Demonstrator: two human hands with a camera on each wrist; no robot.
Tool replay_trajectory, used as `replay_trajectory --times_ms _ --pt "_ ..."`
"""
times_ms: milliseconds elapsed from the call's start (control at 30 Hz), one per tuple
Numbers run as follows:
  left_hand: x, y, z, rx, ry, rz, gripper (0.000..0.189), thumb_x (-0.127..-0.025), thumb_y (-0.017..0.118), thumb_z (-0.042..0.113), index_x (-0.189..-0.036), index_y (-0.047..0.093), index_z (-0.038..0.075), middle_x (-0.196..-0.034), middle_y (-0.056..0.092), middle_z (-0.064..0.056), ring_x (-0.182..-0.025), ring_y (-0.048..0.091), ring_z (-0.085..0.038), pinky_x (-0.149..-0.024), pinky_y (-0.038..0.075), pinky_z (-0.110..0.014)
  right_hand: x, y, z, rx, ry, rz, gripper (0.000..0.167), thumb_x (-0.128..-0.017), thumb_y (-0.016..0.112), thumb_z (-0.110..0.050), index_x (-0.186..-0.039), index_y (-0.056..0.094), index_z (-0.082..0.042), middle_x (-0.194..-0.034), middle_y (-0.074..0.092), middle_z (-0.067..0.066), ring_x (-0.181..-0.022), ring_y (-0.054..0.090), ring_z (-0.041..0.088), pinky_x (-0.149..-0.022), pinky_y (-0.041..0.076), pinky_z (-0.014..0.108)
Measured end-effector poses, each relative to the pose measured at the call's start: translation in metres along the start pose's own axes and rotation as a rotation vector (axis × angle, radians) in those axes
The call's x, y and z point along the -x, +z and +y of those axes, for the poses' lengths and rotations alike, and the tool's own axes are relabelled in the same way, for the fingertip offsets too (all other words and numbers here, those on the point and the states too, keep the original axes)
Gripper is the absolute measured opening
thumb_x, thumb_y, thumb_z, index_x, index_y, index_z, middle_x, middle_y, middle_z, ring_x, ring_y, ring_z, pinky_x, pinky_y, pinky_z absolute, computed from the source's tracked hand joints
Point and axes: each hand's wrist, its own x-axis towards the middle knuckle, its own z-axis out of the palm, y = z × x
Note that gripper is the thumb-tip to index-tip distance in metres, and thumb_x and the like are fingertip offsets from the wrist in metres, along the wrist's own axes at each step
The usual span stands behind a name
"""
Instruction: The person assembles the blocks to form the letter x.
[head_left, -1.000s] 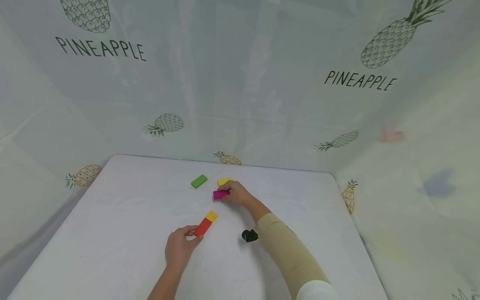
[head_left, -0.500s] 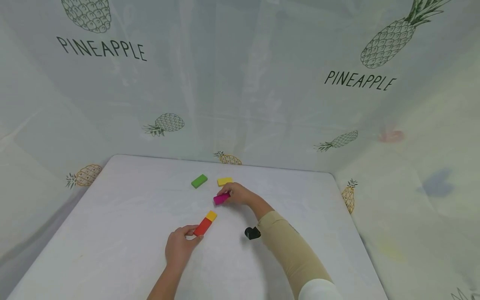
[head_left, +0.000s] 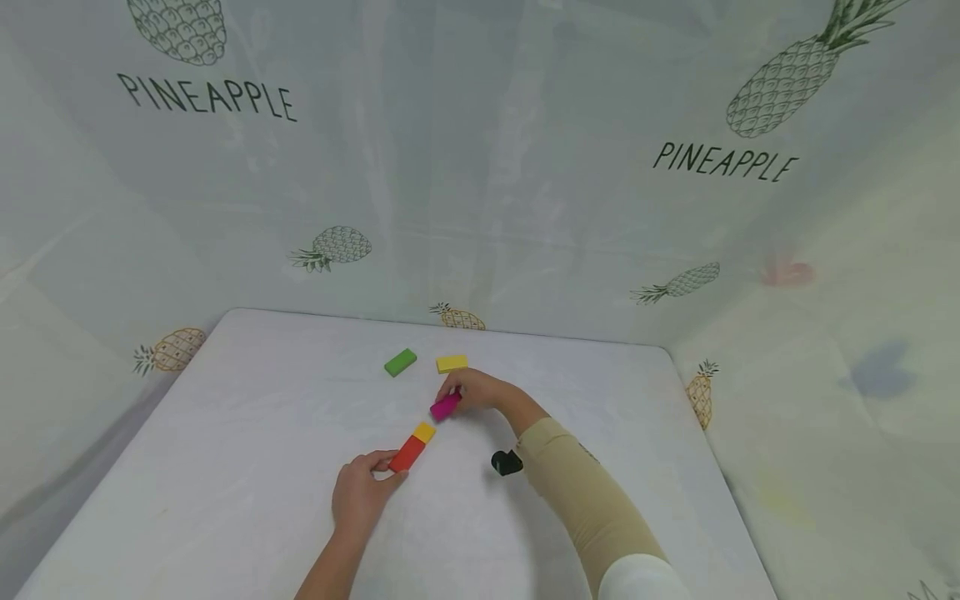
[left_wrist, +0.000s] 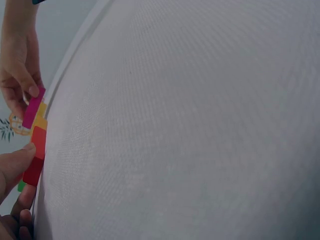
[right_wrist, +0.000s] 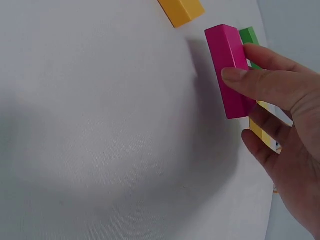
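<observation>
Magenta block (head_left: 446,407) — pinched in right hand (head_left: 477,389) — sits just beyond orange block (head_left: 424,432) toward table's (head_left: 240,433) far edge, roughly parallel to red block (head_left: 407,455), which left hand (head_left: 362,497) grips.

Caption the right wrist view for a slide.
Right hand pinches a magenta block over a white tabletop, a green block and a yellow block partly hidden behind.

Head view looks forward-down; nearer wrist views share magenta block (right_wrist: 227,52).
</observation>
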Motion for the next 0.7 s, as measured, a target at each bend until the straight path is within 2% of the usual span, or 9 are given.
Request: replay_trajectory --times_ms 233,700 --pt "-0.001 0.0 -0.002 0.001 0.002 -0.009 0.042 -0.074 0.086 0.025 -0.113 0.074 0.015 -0.086 0.065 0.002 -0.083 0.053 -0.02 -0.069 0.045 -0.036 -0.005 0.003 -0.002 0.004 -0.009 -0.049 0.027 -0.083 0.077 -0.004 -0.101 0.074 -0.023 -0.096 0.062 -0.01 -0.095 0.054 0.012 -0.082 0.048 0.025" --pt "-0.002 0.003 -0.005 0.003 0.006 0.001 0.043 -0.073 0.087 0.026 -0.113 0.074 0.016 -0.086 0.064 0.003 -0.084 0.053 -0.019 -0.071 0.046 -0.037 -0.011 0.006 -0.001 0.012 -0.009 -0.086 0.029 -0.081 0.077 0.0 -0.097 0.074 -0.023 -0.094 0.063 -0.009 -0.093 0.055 0.013 -0.08 0.049 0.024"
